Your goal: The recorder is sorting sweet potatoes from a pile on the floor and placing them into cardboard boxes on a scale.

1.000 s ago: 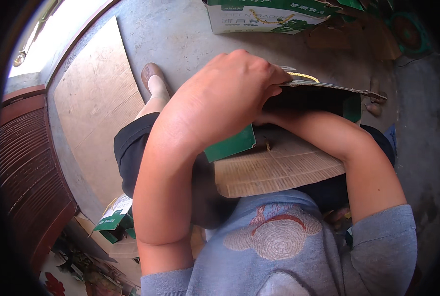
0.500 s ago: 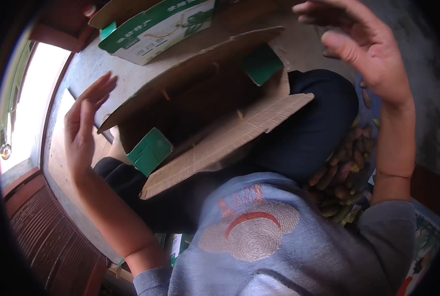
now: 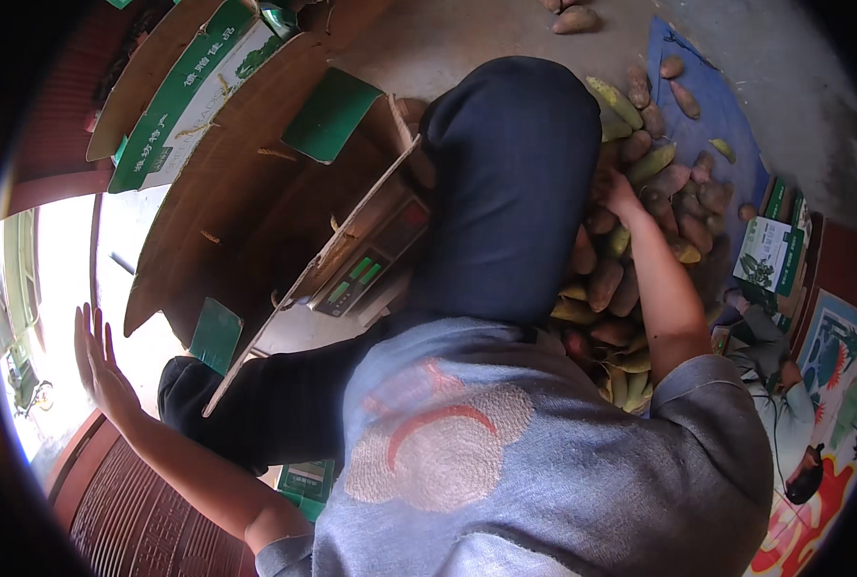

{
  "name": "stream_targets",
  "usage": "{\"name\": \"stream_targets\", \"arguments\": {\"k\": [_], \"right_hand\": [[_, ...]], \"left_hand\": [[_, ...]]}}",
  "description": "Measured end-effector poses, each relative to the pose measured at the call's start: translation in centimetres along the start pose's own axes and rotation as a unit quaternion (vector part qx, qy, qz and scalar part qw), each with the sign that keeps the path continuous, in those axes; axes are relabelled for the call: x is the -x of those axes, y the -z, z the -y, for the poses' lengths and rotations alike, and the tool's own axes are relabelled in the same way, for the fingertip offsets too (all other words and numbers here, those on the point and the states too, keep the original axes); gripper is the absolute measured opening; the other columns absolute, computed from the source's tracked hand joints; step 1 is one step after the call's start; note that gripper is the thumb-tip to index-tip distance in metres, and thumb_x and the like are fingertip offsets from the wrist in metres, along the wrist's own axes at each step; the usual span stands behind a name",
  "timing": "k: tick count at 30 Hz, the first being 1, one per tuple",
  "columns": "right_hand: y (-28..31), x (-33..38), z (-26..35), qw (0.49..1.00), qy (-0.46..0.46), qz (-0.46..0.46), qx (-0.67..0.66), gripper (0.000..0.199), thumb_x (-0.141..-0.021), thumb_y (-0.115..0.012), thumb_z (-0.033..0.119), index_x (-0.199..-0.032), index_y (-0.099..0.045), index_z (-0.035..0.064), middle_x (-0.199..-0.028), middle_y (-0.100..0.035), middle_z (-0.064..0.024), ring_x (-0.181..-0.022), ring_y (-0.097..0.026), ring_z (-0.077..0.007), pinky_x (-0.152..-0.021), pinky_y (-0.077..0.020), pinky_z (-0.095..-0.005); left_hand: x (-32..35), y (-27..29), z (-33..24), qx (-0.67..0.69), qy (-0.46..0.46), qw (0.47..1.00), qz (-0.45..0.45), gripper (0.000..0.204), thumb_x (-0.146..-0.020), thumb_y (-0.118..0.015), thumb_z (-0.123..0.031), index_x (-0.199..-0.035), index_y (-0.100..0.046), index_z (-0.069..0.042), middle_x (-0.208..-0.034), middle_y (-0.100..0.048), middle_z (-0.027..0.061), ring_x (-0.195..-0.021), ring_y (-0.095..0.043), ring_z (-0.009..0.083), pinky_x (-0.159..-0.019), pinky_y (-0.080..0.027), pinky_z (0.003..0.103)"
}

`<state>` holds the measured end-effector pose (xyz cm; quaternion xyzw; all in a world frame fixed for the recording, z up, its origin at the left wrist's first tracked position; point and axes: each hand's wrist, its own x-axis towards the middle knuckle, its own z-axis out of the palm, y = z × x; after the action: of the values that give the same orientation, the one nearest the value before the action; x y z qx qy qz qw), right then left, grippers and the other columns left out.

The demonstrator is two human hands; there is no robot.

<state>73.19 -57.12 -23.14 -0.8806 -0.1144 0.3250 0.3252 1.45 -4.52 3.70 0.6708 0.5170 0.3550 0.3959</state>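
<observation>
My left hand is raised at the left with fingers spread and holds nothing. Beside it an open cardboard box stands with its flaps up, showing green inner tabs and a brown inside. My right hand reaches past my bent knee into a pile of sweet potatoes, reddish-brown and heaped at my right. Its fingertips are hidden among them, so any grip cannot be seen. Long yellow-green vegetables lie mixed into the pile. A digital scale with a lit green display shows beside the box's near flap.
Another green and white box stands behind the open one. A blue sheet lies under part of the pile. At the right are a stacked green and white carton and another person. Loose tubers lie on the floor.
My view has turned toward the right. The right hand has come down from beside the box into the pile. The left hand has stayed raised, now farther from the box.
</observation>
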Motion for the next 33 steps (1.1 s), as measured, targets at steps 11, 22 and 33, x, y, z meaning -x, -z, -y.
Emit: {"name": "stream_targets", "arguments": {"k": [11, 22, 33], "right_hand": [[-14.5, -3.8, -14.2, 0.951, 0.206, -0.096, 0.211, 0.065, -0.086, -0.07, 0.028, -0.139, -0.045, 0.0016, -0.119, -0.062, -0.028, -0.109, -0.06, -0.0475, -0.097, -0.0498, -0.0524], [-15.5, -2.6, 1.6, 0.973, -0.004, -0.022, 0.232, 0.057, -0.093, -0.063, 0.02, -0.143, -0.045, -0.0018, -0.129, -0.06, -0.024, -0.12, -0.058, -0.0379, -0.103, -0.0459, -0.0434], [-6.4, -1.4, 6.6, 0.994, 0.02, -0.008, 0.106, 0.057, -0.094, -0.062, 0.019, -0.144, -0.047, -0.0019, -0.133, -0.06, -0.0215, -0.122, -0.058, -0.0338, -0.102, -0.0459, -0.0409]], "left_hand": [[4.9, 3.5, 4.0, 0.148, 0.177, 0.962, -0.149, 0.046, -0.104, -0.055, -0.016, -0.147, -0.047, -0.001, -0.146, -0.054, 0.0177, -0.138, -0.048, 0.0291, -0.115, -0.04, 0.041], [7.2, 8.5, 6.1, 0.286, 0.185, 0.915, -0.214, 0.05, -0.101, -0.058, -0.01, -0.149, -0.044, -0.002, -0.15, -0.05, 0.0132, -0.142, -0.043, 0.0251, -0.115, -0.04, 0.038], [5.8, 5.6, 4.1, 0.211, 0.143, 0.951, -0.178, 0.069, -0.083, -0.029, 0.012, -0.15, -0.043, 0.0, -0.153, -0.046, 0.0188, -0.145, -0.041, 0.0309, -0.12, -0.034, 0.043]]}}
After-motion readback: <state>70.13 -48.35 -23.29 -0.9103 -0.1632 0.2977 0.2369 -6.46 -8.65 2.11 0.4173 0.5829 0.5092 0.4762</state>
